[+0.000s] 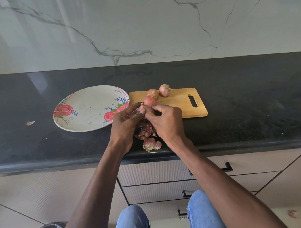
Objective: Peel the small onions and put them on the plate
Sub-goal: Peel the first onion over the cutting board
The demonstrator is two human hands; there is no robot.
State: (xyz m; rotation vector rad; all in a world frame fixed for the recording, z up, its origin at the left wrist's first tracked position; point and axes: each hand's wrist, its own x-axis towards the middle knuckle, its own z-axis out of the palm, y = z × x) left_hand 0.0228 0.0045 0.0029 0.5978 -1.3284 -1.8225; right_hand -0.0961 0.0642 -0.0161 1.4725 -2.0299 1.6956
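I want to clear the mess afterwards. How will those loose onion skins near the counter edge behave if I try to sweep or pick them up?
The onion skins look thin and curled, so probably very light and apt to scatter or slide off the counter edge when pushed. Their papery, cracked look suggests they will crumble if pinched hard. One scrap already lies far to the left, hinting they drift easily.

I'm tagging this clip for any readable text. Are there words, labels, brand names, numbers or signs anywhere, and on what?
None can be read.
The plate carries only painted roses and blue sprigs, no lettering.
The cutting board, the onions on it, the counter and the drawer fronts show no print.
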